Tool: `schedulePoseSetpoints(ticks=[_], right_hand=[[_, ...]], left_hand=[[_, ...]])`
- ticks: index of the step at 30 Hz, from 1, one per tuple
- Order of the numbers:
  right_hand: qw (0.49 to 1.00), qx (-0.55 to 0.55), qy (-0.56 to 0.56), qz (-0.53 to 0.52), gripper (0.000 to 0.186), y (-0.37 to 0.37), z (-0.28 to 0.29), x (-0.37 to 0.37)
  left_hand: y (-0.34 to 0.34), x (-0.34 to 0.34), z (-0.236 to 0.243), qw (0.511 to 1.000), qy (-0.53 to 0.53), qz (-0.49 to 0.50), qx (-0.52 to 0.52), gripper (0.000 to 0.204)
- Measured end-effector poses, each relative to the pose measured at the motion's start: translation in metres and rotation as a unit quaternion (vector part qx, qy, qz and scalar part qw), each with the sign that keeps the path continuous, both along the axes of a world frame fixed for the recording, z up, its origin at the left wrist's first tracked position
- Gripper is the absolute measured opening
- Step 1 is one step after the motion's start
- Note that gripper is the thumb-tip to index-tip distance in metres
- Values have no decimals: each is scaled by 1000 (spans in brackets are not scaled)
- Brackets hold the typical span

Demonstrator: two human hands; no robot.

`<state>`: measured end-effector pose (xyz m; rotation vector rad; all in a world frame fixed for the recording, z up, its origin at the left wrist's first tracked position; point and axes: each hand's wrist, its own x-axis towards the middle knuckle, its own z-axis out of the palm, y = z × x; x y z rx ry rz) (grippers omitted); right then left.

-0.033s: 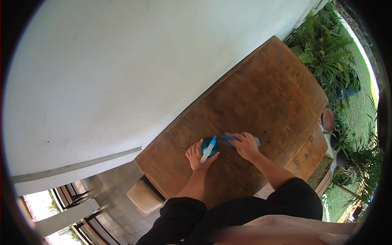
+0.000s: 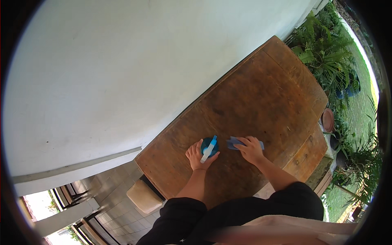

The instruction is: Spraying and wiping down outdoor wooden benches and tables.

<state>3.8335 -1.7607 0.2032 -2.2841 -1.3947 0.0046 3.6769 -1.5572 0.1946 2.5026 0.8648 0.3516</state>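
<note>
My left hand [image 2: 199, 155] is wrapped round a spray bottle [image 2: 209, 148] with a teal body and a blue-and-white trigger head. The bottle stands upright on the brown wooden table [image 2: 249, 94]. To its right, my right hand [image 2: 251, 150] presses a folded blue-grey cloth [image 2: 233, 142] against the tabletop, fingers over it and thumb toward the bottle. The cloth sticks out on both sides of that hand, and its middle is hidden under the fingers. A short gap separates cloth and bottle.
A white wall [image 2: 102, 73] runs along the table's far left edge. Ferns [image 2: 324, 53] and potted plants crowd its right end, beside a round terracotta dish [image 2: 328, 119]. At lower left, a beige-seated chair [image 2: 144, 196] stands on the tiled floor [image 2: 118, 179].
My right hand has slid a little to the right with the cloth, away from the bottle. My left hand and the spray bottle have stayed in place.
</note>
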Motion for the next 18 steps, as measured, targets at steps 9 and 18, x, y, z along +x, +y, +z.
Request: schedulePoseSetpoints(ticks=[9, 18], right_hand=[[992, 81, -81, -58, 21, 137, -9, 108], [984, 81, -104, 121, 29, 122, -25, 68]], left_hand=[[-5, 11, -1, 1000, 26, -13, -2, 93], [7, -7, -47, 997, 38, 33, -51, 93]])
